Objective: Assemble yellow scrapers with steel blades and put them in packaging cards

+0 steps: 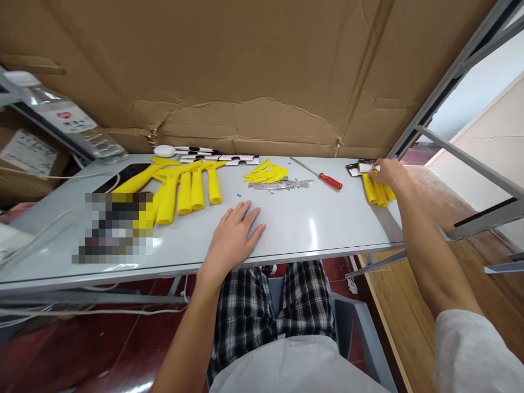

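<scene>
My left hand (235, 234) lies flat on the grey-white table, fingers spread, holding nothing. At the table's right end, my right hand (388, 172) has its fingers closed on a yellow-handled tool (388, 192), beside other yellow handles (369, 191) with black-and-white card sleeves (354, 170). The fingers partly hide the grip. Ahead of my left hand are a heap of small yellow plastic pieces (268, 173), flat metal strips (272, 186) and tiny screws (239, 195). A red-handled screwdriver (329, 181) lies to their right. Several yellow forked handles (167, 202) rest on the left.
Black-and-white card sleeves (229, 160) and a round white object (164, 150) lie along the back. A plastic bottle (77, 120) stands back left, near a dark flat object and a white cable (36, 237). Cardboard (245, 65) walls the back; a metal frame (450, 82) borders the right.
</scene>
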The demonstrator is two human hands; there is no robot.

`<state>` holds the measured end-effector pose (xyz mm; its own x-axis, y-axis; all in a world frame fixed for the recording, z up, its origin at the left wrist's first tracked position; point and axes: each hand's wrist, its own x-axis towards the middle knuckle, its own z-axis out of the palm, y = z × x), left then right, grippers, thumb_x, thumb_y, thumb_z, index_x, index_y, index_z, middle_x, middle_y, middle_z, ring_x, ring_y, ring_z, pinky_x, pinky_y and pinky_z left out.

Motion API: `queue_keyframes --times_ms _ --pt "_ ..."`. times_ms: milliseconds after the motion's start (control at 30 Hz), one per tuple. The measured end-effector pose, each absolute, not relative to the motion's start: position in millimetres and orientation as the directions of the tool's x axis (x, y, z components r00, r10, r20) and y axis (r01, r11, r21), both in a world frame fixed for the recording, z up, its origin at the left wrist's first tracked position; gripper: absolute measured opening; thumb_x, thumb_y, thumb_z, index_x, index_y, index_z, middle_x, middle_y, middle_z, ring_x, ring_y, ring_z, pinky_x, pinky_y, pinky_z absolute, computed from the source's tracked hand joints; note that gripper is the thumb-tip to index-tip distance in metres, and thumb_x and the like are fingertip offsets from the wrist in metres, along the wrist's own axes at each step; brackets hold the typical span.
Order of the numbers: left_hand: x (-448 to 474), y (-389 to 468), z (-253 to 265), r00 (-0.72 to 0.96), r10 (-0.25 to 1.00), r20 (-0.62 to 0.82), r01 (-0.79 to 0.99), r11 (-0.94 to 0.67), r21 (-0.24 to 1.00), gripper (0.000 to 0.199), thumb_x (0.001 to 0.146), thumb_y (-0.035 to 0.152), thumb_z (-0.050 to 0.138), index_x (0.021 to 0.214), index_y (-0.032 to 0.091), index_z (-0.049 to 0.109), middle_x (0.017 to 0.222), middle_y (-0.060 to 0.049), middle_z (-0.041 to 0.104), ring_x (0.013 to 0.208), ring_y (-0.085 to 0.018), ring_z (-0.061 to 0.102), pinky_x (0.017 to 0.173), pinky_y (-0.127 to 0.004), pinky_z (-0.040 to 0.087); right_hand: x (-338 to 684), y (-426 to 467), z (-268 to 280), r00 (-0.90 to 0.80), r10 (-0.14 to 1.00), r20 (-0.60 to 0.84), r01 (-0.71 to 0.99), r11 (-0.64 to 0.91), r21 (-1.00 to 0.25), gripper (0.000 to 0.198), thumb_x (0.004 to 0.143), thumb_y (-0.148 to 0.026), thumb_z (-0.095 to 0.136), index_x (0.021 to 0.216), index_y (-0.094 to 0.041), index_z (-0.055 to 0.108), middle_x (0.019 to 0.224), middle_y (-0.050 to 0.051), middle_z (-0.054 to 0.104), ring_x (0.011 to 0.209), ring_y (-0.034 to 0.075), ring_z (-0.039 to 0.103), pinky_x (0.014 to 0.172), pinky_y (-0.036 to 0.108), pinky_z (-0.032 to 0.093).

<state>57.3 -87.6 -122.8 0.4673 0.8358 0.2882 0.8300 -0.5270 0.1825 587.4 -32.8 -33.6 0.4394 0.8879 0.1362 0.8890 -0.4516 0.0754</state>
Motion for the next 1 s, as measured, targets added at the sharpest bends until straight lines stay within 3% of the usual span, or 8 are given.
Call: queue_keyframes --times_ms 133,267,367,467,667,1000 --pt "58.9 -89.2 -120.4 0.459 0.847 0.27 0.832 -0.516 0.203 0.061 0.115 0.049 0.046 0.16 0.013 0.067 0.178 -0.021 0.052 0.169 -0.039 0.047 0.141 -0.058 0.036 531.6 -38.9 -32.6 0.438 0.875 0.205 0.887 -0.458 0.059 0.06 0.103 -0.053 0.057 0.148 -0.016 0.069 0.137 0.024 0.067 0.125 0.033 0.065 0.113 0.048 0.054" --pt "59.1 -90.6 -119.5 0.45 0.852 0.268 0.837 -0.507 0.206 0.06 0.116 0.048 0.046 0.16 0.014 0.067 0.178 -0.02 0.053 0.169 -0.038 0.047 0.141 -0.057 0.035 450.7 -57.9 -55.8 0.137 0.964 0.23 0.991 -0.132 -0.038 0.062 0.108 -0.053 0.044 0.154 -0.019 0.066 0.142 0.019 0.067 0.14 0.034 0.059 0.122 0.053 0.052" --pt "58.6 -91.3 -120.1 0.453 0.848 0.275 0.832 -0.513 0.212 0.059 0.116 0.049 0.046 0.16 0.015 0.066 0.178 -0.02 0.053 0.169 -0.037 0.047 0.141 -0.057 0.036 405.2 -76.8 -81.4 -0.031 0.966 0.256 0.998 0.045 -0.048 0.07 0.108 -0.054 0.043 0.163 -0.014 0.06 0.167 0.019 0.053 0.159 0.039 0.045 0.133 0.061 0.045" --pt "58.1 -91.8 -120.5 0.454 0.844 0.285 0.83 -0.517 0.21 0.058 0.116 0.048 0.046 0.16 0.017 0.066 0.179 -0.019 0.053 0.169 -0.037 0.047 0.14 -0.058 0.037 379.7 -94.4 -100.0 -0.112 0.965 0.237 0.987 0.136 -0.09 0.079 0.111 -0.058 0.036 0.172 -0.01 0.05 0.18 0.014 0.039 0.173 0.036 0.031 0.146 0.059 0.034" --pt "59.3 -93.2 -116.6 0.454 0.853 0.259 0.841 -0.506 0.193 0.06 0.117 0.048 0.046 0.162 0.013 0.065 0.179 -0.02 0.051 0.169 -0.038 0.046 0.141 -0.056 0.035 362.3 -122.0 -114.0 -0.056 0.992 0.109 0.986 0.072 -0.151 0.098 0.11 -0.075 0.024 0.183 -0.01 0.03 0.188 0.009 0.02 0.18 0.034 0.021 0.151 0.058 0.028" --pt "60.3 -92.9 -116.2 0.452 0.856 0.252 0.843 -0.502 0.192 0.059 0.117 0.048 0.045 0.162 0.014 0.065 0.18 -0.02 0.051 0.17 -0.038 0.045 0.141 -0.057 0.035 362.4 -127.2 -122.6 -0.038 0.989 0.141 0.985 0.061 -0.163 0.094 0.11 -0.072 0.029 0.181 -0.01 0.037 0.188 0.009 0.017 0.18 0.037 0.022 0.15 0.061 0.028"
